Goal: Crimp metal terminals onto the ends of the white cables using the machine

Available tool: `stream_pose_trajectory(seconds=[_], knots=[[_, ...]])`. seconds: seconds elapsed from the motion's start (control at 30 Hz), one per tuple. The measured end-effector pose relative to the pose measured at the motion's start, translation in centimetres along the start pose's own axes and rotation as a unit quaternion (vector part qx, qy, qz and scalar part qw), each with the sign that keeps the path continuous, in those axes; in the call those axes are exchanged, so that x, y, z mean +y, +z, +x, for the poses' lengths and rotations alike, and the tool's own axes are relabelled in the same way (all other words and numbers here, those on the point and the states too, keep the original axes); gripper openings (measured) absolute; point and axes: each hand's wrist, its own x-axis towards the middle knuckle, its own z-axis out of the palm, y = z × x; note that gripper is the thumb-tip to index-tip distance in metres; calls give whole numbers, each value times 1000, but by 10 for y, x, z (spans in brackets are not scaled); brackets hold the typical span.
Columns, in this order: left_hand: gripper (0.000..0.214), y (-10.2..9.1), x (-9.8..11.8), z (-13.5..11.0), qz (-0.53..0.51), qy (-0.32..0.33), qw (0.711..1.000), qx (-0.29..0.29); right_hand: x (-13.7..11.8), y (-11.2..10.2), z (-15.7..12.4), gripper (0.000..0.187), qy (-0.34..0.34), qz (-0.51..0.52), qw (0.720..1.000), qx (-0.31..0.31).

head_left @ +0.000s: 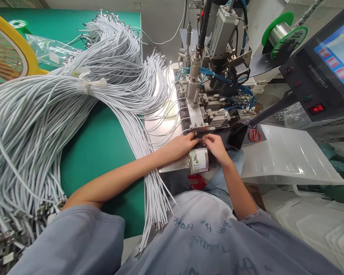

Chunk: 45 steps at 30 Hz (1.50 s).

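Observation:
My left hand [189, 142] is at the front edge of a soldering machine [193, 103], its fingers closed together on something too small to make out. Just to its right, my right hand [213, 144] pinches at the same spot; the tiny piece between its fingertips is not clear. Several white cables [167, 131] run from the left into the machine's fixture, just beyond my left hand. Below both hands sits a container with a white label [198, 160]. A thick bundle of white cables [120, 103] lies to the left, passing under my left forearm.
A green-topped table [103, 133] carries the cable bundles, tied with a white strip [91, 86]. On the right are a black phone [236, 136], red-handled scissors [255, 135], a white plastic tray [292, 152], a solder wire spool [283, 35] and a control panel screen [339, 53].

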Motion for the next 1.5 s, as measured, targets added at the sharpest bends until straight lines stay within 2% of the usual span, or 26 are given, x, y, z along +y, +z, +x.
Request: stream_pose_trajectory(seconds=[0.17, 0.4, 0.57, 0.8, 0.97, 1.1, 1.2, 1.27, 1.33, 1.4, 1.43, 1.5], knots=[[32, 3, 0, 1, 1, 7, 1000, 10, 5, -2, -4, 24, 41, 55, 998, 0], [30, 5, -1, 1, 33, 23, 999, 27, 11, 3, -5, 34, 62, 130, 990, 11], [27, 4, -1, 1, 28, 26, 999, 27, 6, 4, -7, 28, 68, 110, 991, 21], [29, 2, 0, 1, 26, 23, 999, 13, 1, 4, -4, 21, 43, 26, 998, 24], [29, -4, 4, 2, 43, 21, 999, 4, 2, 5, -3, 23, 45, 35, 998, 3], [21, -17, 10, -2, 64, -4, 998, -16, 4, 6, -3, 24, 34, 45, 998, -2], [18, -27, 14, -6, 58, -61, 995, -50, 5, 6, 0, 24, 35, 28, 999, -3], [18, -32, 16, -7, 46, -91, 993, -64, 3, 4, -1, 23, 26, 3, 999, 24], [19, -34, 16, -7, 41, -104, 991, -68, -2, 3, -10, 21, -13, -27, 995, 92], [21, -34, 16, -7, 46, -117, 990, -66, -9, 5, -31, 20, -70, -51, 983, 163], [22, -33, 16, -6, 52, -129, 988, -63, -13, 9, -46, 19, -93, -58, 978, 178], [25, -30, 15, -6, 63, -159, 984, -54, -15, 20, -76, 21, -98, -70, 983, 138]])
